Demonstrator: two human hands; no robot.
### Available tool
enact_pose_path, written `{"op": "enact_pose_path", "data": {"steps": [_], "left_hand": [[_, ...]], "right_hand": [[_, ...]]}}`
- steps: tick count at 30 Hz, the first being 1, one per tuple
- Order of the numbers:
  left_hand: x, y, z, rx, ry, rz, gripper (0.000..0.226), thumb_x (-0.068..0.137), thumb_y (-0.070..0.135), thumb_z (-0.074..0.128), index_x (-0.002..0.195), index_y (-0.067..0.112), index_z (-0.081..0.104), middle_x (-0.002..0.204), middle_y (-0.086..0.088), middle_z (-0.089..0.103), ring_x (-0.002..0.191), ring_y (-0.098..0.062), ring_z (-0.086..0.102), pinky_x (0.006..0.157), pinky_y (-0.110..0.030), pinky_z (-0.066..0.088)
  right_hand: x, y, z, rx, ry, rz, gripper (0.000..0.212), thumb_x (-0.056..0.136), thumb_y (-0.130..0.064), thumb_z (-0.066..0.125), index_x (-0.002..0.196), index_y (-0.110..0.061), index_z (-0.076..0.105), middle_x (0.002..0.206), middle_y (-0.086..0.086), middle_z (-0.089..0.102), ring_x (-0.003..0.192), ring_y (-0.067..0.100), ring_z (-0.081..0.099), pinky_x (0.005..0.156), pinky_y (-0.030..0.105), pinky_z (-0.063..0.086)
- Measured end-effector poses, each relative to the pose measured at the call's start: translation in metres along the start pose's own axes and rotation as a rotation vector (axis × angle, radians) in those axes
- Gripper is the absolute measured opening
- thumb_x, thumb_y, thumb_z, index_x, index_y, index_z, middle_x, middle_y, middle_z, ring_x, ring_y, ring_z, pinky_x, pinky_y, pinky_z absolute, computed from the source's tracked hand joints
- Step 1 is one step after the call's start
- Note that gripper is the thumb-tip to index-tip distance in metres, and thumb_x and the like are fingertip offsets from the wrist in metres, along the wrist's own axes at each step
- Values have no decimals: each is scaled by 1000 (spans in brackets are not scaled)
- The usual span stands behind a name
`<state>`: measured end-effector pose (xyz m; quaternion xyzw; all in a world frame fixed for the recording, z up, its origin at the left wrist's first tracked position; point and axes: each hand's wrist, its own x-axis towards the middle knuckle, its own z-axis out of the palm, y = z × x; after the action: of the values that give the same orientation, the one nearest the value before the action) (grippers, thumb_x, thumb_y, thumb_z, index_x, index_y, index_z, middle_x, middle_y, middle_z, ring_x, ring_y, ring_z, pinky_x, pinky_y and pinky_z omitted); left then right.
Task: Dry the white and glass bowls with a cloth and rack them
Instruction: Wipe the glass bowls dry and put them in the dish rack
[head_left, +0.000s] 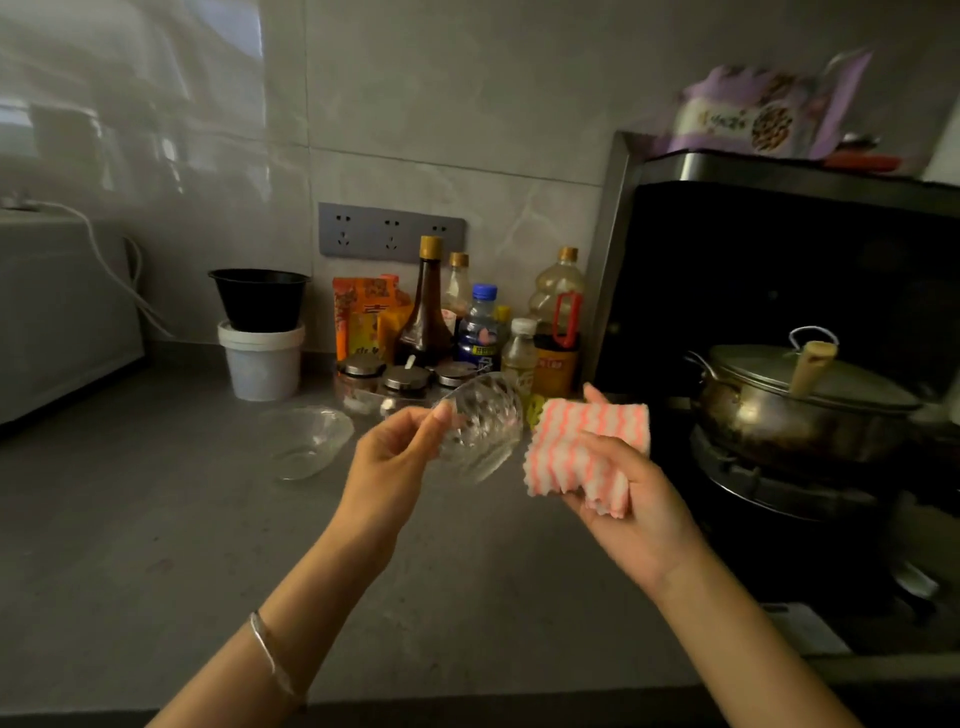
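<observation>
Hands raised, left (387, 457) gripping glass bowl (480, 428), right (631, 512) holding cloth (582, 447)

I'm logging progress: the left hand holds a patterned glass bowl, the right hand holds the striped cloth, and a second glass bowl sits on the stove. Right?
Not quite. The head view shows the second glass bowl on the grey counter, not the stove. The left hand does hold a patterned glass bowl and the right hand the striped cloth.

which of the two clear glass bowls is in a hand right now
The faceted clear glass bowl, tilted in the left hand beside the pink-and-white striped cloth. The smoother glass bowl sits untouched on the grey countertop.
</observation>
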<state>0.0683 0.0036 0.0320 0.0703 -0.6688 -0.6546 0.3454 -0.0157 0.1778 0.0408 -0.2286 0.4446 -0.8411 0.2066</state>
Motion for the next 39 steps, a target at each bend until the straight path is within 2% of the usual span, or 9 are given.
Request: {"op": "enact_pose_path", "data": {"steps": [7, 11, 16, 20, 25, 28, 31, 36, 39], "left_hand": [[-21, 5, 39, -20, -26, 131, 43, 92, 37, 46, 78, -2, 60, 64, -2, 47, 55, -2, 41, 51, -10, 35], [-24, 8, 52, -38, 39, 252, 50, 95, 38, 41, 72, -6, 51, 59, -21, 46, 56, -18, 44, 52, -27, 36], [-29, 9, 55, -30, 187, 235, 58, 99, 40, 36, 59, 0, 44, 53, -10, 38, 50, -16, 34, 47, -29, 27], [-30, 10, 61, 56, 203, 257, 61, 101, 45, 34, 53, 9, 44, 47, -2, 40, 47, -15, 35, 49, -36, 27], [-25, 16, 62, 25, 309, 185, 52, 101, 37, 39, 52, 19, 36, 45, 8, 30, 44, -7, 26, 50, -30, 22], [-23, 9, 62, 22, 272, 178, 54, 101, 38, 39, 51, 17, 38, 44, 5, 34, 45, -7, 30, 48, -32, 24], [-28, 2, 72, 49, 120, 191, 58, 95, 52, 38, 60, 10, 55, 50, -9, 50, 49, -23, 45, 50, -45, 37], [-26, 8, 72, 89, 197, 237, 54, 99, 45, 41, 52, 19, 45, 42, 7, 36, 43, -12, 33, 50, -33, 27], [-23, 5, 71, 14, 188, 200, 50, 99, 37, 41, 56, 10, 45, 44, 8, 34, 44, -9, 29, 48, -29, 23]], "right_hand": [[-8, -10, 7, -534, 59, -585, 47, 85, -34, 58, 130, -34, 46, 137, -9, 51, 130, 3, 45, 100, 17, 41], [-12, 5, 15, -1079, -121, -697, 61, 88, -65, 42, 140, -36, 34, 153, -11, 29, 140, 4, 27, 112, 31, 32], [-17, 12, 25, -927, -82, -617, 64, 89, -73, 23, 141, -37, 33, 151, -14, 33, 139, 3, 31, 112, 43, 34], [-7, 11, 28, -1287, 85, -786, 57, 92, -62, 31, 141, -34, 40, 150, -13, 35, 135, 3, 36, 105, 36, 43], [-7, 20, 16, -938, 66, -670, 49, 96, -52, 28, 139, -33, 40, 146, -13, 40, 134, -2, 36, 109, 30, 38], [-26, 43, 19, -1191, 82, -824, 48, 100, -49, 24, 145, -36, 30, 157, -12, 21, 144, 8, 19, 115, 34, 27], [-16, 30, 18, -1417, 163, -981, 45, 99, -45, 30, 137, -28, 47, 147, -5, 42, 140, 12, 31, 113, 35, 27], [6, 3, 5, -701, 46, -478, 36, 103, -38, 28, 131, -35, 50, 127, -16, 56, 116, -9, 52, 88, 8, 41], [-12, 21, 6, -935, 96, -613, 45, 98, -49, 20, 140, -42, 35, 145, -18, 39, 132, -7, 35, 102, 14, 37]]}}
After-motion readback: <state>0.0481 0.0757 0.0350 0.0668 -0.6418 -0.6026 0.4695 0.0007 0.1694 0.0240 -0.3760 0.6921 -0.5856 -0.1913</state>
